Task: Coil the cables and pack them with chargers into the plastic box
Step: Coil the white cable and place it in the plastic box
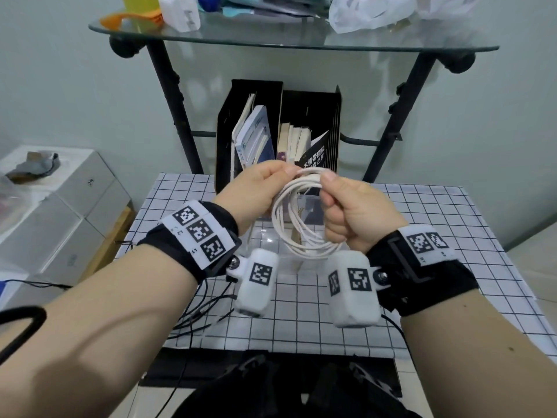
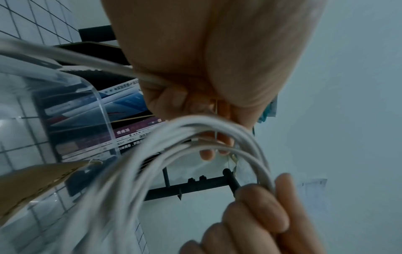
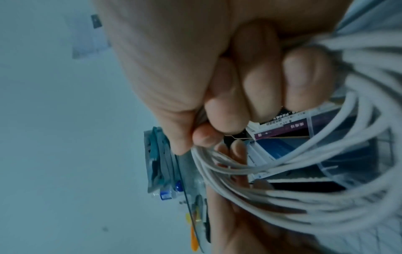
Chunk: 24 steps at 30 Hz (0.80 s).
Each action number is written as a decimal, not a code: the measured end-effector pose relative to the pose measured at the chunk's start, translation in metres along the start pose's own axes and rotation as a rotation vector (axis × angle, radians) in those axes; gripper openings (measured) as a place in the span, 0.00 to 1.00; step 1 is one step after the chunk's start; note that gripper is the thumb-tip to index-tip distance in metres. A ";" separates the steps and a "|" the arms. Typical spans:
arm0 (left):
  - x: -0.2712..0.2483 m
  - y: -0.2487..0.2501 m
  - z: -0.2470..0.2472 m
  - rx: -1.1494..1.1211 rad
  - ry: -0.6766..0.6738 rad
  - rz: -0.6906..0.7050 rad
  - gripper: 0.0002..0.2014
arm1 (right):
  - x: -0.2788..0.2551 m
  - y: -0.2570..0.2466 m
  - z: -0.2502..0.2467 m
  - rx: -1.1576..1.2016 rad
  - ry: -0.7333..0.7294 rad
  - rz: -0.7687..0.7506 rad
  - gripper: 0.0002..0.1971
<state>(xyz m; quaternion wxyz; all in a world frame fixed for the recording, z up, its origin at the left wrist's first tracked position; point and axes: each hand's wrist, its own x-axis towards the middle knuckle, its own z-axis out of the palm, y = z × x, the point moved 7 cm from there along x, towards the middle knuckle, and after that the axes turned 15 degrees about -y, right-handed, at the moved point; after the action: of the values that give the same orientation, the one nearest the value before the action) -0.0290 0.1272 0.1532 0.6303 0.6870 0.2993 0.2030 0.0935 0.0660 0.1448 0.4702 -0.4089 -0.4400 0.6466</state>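
A white cable is wound into a coil of several loops and hangs in the air above the table. My left hand pinches the top of the coil from the left. My right hand grips the same top part from the right, fingers curled. The coil fills the left wrist view, and in the right wrist view the coil runs under my curled fingers. Below the coil stands the clear plastic box; its rim shows close up. No charger is visible.
The table wears a white cloth with a black grid. A black file holder with books stands behind the box. A glass shelf on black legs rises above. White boxes sit to the left. Thin black wires trail off the front edge.
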 end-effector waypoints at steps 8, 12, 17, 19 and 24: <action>-0.001 0.008 0.007 0.033 0.015 0.133 0.21 | 0.004 -0.009 0.007 0.239 0.011 -0.109 0.23; -0.001 0.016 0.001 0.137 0.058 0.192 0.20 | 0.003 -0.007 0.005 0.205 0.025 -0.100 0.22; 0.002 0.020 0.003 0.415 -0.064 0.154 0.21 | -0.002 -0.005 0.005 0.137 -0.018 -0.003 0.12; 0.003 0.020 0.004 0.423 -0.079 0.156 0.23 | -0.002 -0.003 0.007 0.098 -0.043 0.015 0.14; 0.002 0.010 0.004 0.253 -0.067 0.088 0.24 | 0.001 -0.004 0.006 0.226 -0.051 -0.035 0.18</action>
<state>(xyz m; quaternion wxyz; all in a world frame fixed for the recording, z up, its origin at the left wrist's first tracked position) -0.0228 0.1252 0.1627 0.5389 0.7797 0.2709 0.1681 0.0885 0.0665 0.1498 0.5131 -0.3289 -0.3830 0.6942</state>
